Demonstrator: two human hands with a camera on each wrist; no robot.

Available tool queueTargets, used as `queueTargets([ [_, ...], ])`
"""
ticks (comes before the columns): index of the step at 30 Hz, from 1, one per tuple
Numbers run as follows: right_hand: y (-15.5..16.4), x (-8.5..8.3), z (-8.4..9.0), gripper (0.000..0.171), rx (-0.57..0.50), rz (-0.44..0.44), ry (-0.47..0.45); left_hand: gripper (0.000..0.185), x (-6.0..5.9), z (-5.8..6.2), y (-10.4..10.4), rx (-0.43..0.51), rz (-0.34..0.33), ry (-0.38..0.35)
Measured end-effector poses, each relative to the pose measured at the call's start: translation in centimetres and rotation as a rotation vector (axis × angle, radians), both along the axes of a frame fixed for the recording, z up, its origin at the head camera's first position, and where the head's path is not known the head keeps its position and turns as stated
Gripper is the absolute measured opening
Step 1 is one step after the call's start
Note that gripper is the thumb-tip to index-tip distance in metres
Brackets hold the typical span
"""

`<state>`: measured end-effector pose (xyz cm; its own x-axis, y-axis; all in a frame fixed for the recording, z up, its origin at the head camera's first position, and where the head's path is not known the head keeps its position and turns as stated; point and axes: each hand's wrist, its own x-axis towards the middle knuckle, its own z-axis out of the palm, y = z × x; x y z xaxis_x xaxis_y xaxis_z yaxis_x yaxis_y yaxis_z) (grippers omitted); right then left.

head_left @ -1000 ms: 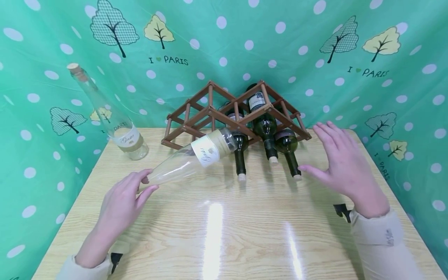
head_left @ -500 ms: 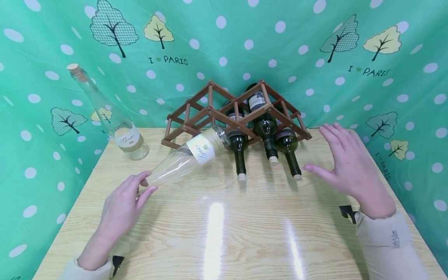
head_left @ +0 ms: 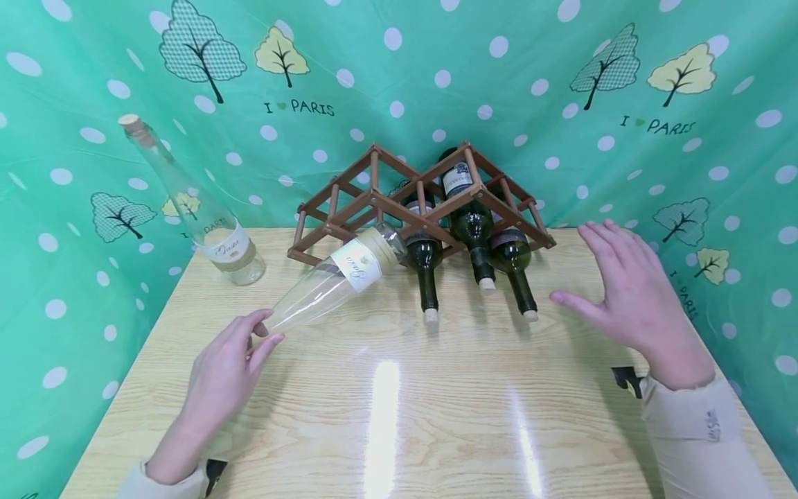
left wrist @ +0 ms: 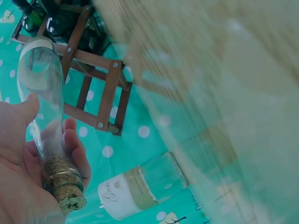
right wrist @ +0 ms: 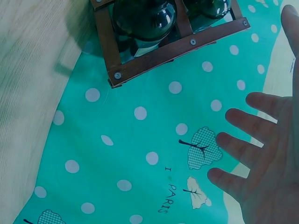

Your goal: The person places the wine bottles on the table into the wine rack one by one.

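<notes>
The left hand grips the clear bottle by its neck; the bottle points to 2 o'clock into the wooden rack. The right hand is spread wide, holding nothing.

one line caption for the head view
Left hand holds a clear bottle by its neck at a wooden rack; right hand open.

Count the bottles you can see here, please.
5. Three green bottles lie in the rack. One clear bottle is held by the left hand at the rack's front; another clear one stands far left. The rack may hide more.

Green polka-dot backdrop, brown rack
</notes>
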<state>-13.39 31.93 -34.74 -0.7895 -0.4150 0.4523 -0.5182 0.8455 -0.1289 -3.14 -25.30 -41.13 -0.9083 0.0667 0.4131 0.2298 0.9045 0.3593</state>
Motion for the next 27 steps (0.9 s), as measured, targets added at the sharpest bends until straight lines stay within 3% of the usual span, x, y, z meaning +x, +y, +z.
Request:
queueTargets([
  [19, 0.2, -0.2, -0.2, 0.11, 0.005, -0.001, 0.0, 0.046, 0.2, 0.1, 0.9, 0.103, 0.054, -0.141],
  [27, 0.2, -0.3, -0.3, 0.11, 0.004, 0.007, 0.013, 0.05, 0.4, 1.0, 1.9, 0.222, 0.066, -0.274],
])
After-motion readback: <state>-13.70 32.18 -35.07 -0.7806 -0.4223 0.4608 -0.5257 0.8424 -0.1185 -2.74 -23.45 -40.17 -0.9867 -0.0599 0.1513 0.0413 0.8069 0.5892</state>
